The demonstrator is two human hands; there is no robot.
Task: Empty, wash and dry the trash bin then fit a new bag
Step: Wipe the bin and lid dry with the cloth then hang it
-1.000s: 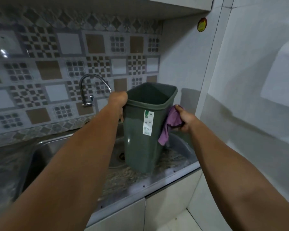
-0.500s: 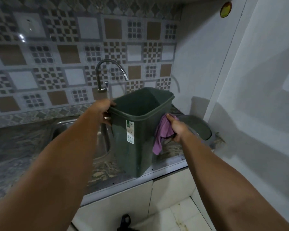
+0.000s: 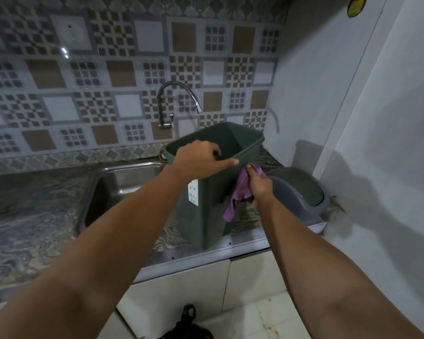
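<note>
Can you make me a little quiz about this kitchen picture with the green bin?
1. True or false: the trash bin stands inside the sink.
2. What does the right hand hold against the bin? A) a sponge B) a purple cloth C) a brush
3. Fill in: the left hand grips the bin by its ____.

Key:
1. False: it stands on the counter, right of the sink.
2. B: the purple cloth is pressed on the bin's side.
3. Rim.
</note>
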